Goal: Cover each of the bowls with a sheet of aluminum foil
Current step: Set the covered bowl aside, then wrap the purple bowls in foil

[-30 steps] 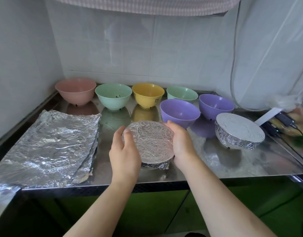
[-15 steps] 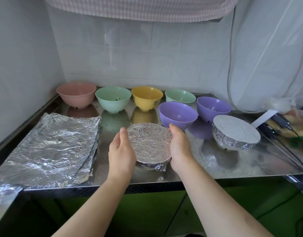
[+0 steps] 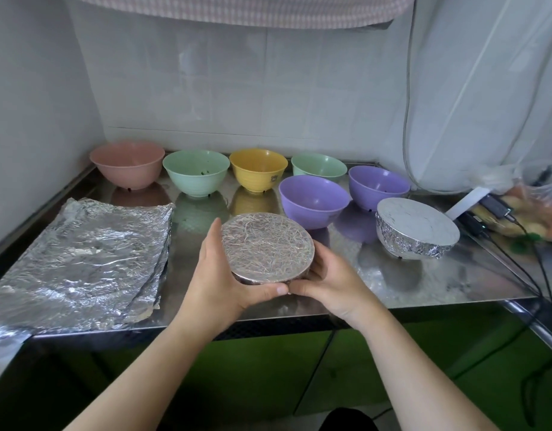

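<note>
A foil-covered bowl (image 3: 266, 246) is at the counter's front middle, gripped from both sides. My left hand (image 3: 220, 275) wraps its left and front edge, thumb under the rim. My right hand (image 3: 327, 281) cups its right and lower side. A second foil-covered bowl (image 3: 416, 231) stands to the right. Uncovered bowls line the back: pink (image 3: 126, 163), green (image 3: 196, 171), yellow (image 3: 258, 168), a second green (image 3: 318, 166), and two purple bowls (image 3: 313, 200) (image 3: 379, 185). A stack of foil sheets (image 3: 78, 262) lies at the left.
The steel counter (image 3: 439, 281) ends in a front edge just below my hands. Tiled walls close the left and back. Cables, a white plug and a plastic bag of food (image 3: 529, 213) crowd the right end. Green cabinet doors are below.
Both hands slid from the bowl's sides toward its front and underside, thumbs now meeting at the near rim. The covered bowl sits slightly tilted toward me.
</note>
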### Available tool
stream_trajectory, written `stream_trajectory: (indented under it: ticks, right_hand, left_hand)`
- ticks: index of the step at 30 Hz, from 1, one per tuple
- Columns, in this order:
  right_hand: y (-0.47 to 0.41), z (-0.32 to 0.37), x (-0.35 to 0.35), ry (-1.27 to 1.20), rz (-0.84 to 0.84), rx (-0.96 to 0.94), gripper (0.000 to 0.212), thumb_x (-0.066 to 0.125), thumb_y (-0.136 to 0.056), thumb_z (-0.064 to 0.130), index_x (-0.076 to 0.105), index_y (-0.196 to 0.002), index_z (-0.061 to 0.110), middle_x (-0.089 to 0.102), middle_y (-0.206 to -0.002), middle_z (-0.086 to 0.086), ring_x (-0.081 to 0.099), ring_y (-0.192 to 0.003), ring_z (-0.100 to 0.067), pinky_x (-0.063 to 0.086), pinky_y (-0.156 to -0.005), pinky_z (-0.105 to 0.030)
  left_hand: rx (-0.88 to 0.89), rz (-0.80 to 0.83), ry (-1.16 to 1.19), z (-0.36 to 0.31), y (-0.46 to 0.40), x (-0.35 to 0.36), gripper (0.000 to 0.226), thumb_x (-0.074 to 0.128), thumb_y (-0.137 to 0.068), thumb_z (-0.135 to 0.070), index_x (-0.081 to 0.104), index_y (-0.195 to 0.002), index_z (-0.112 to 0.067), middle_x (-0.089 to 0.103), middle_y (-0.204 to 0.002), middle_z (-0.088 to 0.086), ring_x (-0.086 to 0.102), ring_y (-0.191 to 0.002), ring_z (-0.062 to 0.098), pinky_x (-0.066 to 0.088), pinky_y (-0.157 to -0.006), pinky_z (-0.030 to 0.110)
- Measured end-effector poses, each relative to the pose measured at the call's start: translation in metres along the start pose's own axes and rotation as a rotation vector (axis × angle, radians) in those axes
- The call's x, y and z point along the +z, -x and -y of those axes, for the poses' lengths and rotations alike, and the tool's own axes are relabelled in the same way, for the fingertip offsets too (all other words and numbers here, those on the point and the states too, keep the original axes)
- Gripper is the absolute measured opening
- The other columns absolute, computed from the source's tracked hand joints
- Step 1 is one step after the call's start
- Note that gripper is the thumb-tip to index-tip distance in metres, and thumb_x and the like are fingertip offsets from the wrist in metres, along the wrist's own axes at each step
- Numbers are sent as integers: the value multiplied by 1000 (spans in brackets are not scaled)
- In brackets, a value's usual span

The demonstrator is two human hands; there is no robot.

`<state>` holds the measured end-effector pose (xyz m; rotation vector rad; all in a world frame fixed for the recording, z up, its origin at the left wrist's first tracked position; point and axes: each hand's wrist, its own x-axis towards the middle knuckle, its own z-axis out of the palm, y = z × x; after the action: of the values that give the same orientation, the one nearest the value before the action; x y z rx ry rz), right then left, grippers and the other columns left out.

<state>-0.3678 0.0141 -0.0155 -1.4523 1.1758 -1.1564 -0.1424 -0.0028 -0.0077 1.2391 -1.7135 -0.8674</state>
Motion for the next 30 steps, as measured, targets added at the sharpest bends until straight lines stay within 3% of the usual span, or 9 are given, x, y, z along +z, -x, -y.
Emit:
stream_trajectory:
  ticks: [6, 10, 16, 21, 24, 27, 28, 30]
  right_hand:
    - [-2, -9, 5, 67, -110, 12, 83, 91, -70, -14, 59, -140, 16, 74, -132, 1, 69, -126, -17, 55, -105, -32]
    - [-2, -9, 7, 151, -128, 29, 83, 92, -71, -9, 58, -142, 21, 75, -130, 6, 69, -125, -12, 53, -110, -40]
    - [-2, -12, 5, 285, -156, 46, 81, 90, -69, 5, 60, -138, 35, 75, -128, 14, 69, -122, -6, 52, -112, -46]
    - [0, -9, 13, 403, -262, 38, 77, 96, -68, 13, 63, -133, 36, 77, -116, 19, 73, -107, 1, 59, -101, -39]
    - [2, -3, 16, 546, -262, 10, 78, 94, -74, 24, 56, -141, 39, 74, -123, 19, 68, -114, -1, 55, -101, -30]
    - [5, 1, 18, 684, -245, -8, 78, 86, -85, 19, 47, -150, 35, 70, -133, 11, 63, -123, -14, 45, -93, -21]
    - [6, 2, 17, 710, -240, -2, 79, 82, -87, 14, 43, -153, 35, 68, -135, 9, 61, -125, -16, 44, -95, -23]
    - [8, 4, 15, 716, -235, 24, 82, 70, -89, 4, 34, -155, 38, 66, -138, 9, 62, -128, -20, 50, -101, -32]
  left_hand:
    - [51, -46, -41, 7, -2, 1, 162, 99, -38, -65, 9, -166, -24, 38, -162, -5, 37, -146, 7, 31, -115, 25]
    - [54, -40, -34, 11, -5, -1, 160, 101, -38, -63, 6, -164, -35, 44, -159, -7, 42, -145, 6, 33, -118, 29]
    - [21, -61, 18, 13, 2, 3, 156, 105, -47, -45, 2, -164, -30, 44, -149, -17, 40, -135, -6, 28, -104, 8]
    - [17, -66, 26, 11, 0, 5, 154, 105, -49, -40, 4, -164, -27, 43, -143, -20, 39, -129, -9, 28, -103, 10]
    - [17, -57, 39, 11, -1, 5, 153, 104, -50, -41, 4, -164, -27, 42, -144, -20, 39, -130, -10, 26, -100, 3]
    - [21, -42, 68, 13, 0, 4, 155, 103, -47, -47, 3, -164, -28, 41, -147, -18, 39, -134, -9, 25, -98, -5]
    - [23, -35, 83, 15, 0, 3, 156, 103, -45, -52, 3, -164, -30, 41, -150, -18, 40, -137, -8, 27, -103, -1]
    - [19, -33, 111, 18, 0, 0, 160, 101, -40, -65, 3, -163, -36, 38, -156, -18, 39, -144, -3, 32, -120, 21]
